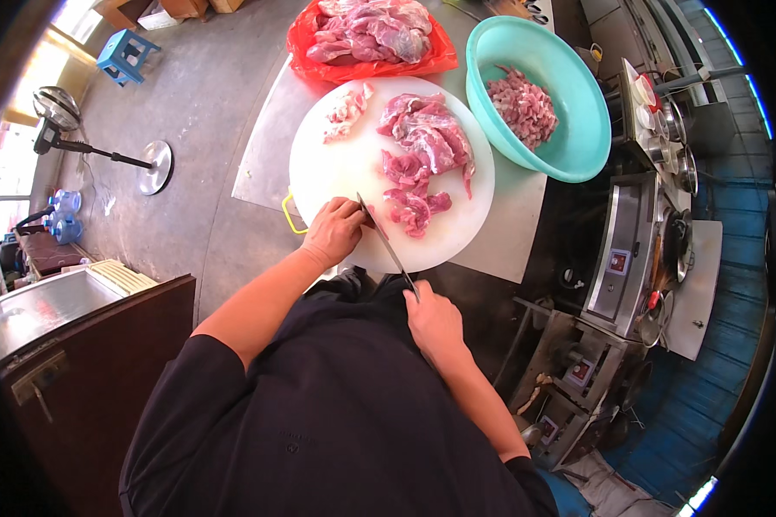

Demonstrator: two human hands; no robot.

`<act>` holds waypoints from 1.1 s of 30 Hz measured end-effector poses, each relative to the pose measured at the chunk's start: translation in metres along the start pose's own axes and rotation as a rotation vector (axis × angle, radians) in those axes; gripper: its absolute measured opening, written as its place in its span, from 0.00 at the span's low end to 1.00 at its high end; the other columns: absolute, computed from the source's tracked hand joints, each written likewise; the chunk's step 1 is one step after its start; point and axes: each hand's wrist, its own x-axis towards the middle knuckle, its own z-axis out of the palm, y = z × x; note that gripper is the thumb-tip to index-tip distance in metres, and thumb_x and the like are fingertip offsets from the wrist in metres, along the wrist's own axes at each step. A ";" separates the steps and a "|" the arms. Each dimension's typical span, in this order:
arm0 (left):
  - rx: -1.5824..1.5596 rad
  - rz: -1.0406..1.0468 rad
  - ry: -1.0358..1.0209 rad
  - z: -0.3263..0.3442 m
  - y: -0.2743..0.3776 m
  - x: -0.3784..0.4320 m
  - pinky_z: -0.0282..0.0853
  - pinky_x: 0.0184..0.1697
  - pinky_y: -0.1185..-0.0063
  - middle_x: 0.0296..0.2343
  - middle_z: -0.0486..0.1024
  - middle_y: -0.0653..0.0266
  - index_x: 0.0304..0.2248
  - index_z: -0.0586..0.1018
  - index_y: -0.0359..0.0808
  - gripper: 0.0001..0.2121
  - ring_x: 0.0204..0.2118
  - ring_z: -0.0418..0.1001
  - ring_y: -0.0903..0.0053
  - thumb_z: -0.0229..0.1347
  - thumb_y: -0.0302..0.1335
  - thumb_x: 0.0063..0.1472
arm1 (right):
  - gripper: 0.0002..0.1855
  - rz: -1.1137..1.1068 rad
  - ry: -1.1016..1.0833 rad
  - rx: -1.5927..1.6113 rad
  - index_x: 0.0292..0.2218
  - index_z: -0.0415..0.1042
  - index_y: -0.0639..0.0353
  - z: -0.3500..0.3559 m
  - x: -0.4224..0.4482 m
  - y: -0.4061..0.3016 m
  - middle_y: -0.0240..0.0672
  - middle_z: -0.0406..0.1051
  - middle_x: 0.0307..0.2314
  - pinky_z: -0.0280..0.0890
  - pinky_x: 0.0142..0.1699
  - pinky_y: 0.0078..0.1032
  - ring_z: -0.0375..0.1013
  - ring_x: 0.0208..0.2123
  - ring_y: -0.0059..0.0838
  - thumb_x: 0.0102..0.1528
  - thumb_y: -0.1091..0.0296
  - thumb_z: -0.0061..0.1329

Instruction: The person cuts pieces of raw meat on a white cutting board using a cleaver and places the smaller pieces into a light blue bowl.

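Observation:
My right hand (434, 318) grips the handle of a kitchen knife (388, 244), its blade slanting over the near part of a round white cutting board (336, 174). Close against the blade, my left hand (336, 227) rests on the board with fingers bent; a sliver of meat shows beside them, but what lies under the fingertips is hidden. Right of the knife sits a small piece of raw meat (415, 210). Behind it lies a larger raw cut (430, 129). Pale fatty trimmings (348, 115) are at the board's far left.
A red plastic bag (310, 70) holding large raw cuts stands beyond the board. At the right, a turquoise basin (579, 123) contains diced meat (524, 106). The board has a yellow handle (291, 213) on the metal table (265, 168). Stoves (614, 258) stand further right.

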 end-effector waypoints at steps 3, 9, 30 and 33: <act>0.015 0.019 0.041 -0.001 0.000 0.000 0.72 0.52 0.66 0.39 0.77 0.64 0.37 0.81 0.39 0.12 0.47 0.74 0.63 0.60 0.19 0.50 | 0.16 -0.004 0.005 -0.034 0.44 0.72 0.59 0.010 0.018 -0.002 0.53 0.79 0.28 0.73 0.38 0.53 0.80 0.32 0.59 0.70 0.53 0.44; 0.008 -0.059 -0.026 -0.002 -0.009 -0.005 0.70 0.56 0.68 0.41 0.77 0.67 0.38 0.82 0.42 0.12 0.49 0.73 0.65 0.62 0.23 0.52 | 0.17 0.137 -0.131 -0.028 0.45 0.72 0.59 0.001 -0.034 0.051 0.56 0.80 0.32 0.72 0.44 0.54 0.79 0.37 0.62 0.70 0.52 0.45; -0.030 -0.051 0.052 -0.006 -0.025 -0.005 0.73 0.52 0.69 0.37 0.79 0.65 0.35 0.82 0.39 0.10 0.44 0.75 0.62 0.60 0.20 0.52 | 0.16 -0.095 -0.025 -0.045 0.41 0.71 0.61 0.004 0.039 -0.001 0.57 0.78 0.27 0.72 0.39 0.54 0.79 0.33 0.61 0.69 0.54 0.46; -0.056 -0.108 0.018 -0.010 -0.030 -0.007 0.73 0.51 0.68 0.37 0.79 0.63 0.35 0.83 0.39 0.10 0.44 0.76 0.62 0.61 0.20 0.52 | 0.17 0.075 -0.160 -0.030 0.43 0.72 0.60 -0.001 -0.006 0.037 0.58 0.79 0.30 0.72 0.43 0.55 0.78 0.37 0.64 0.69 0.53 0.46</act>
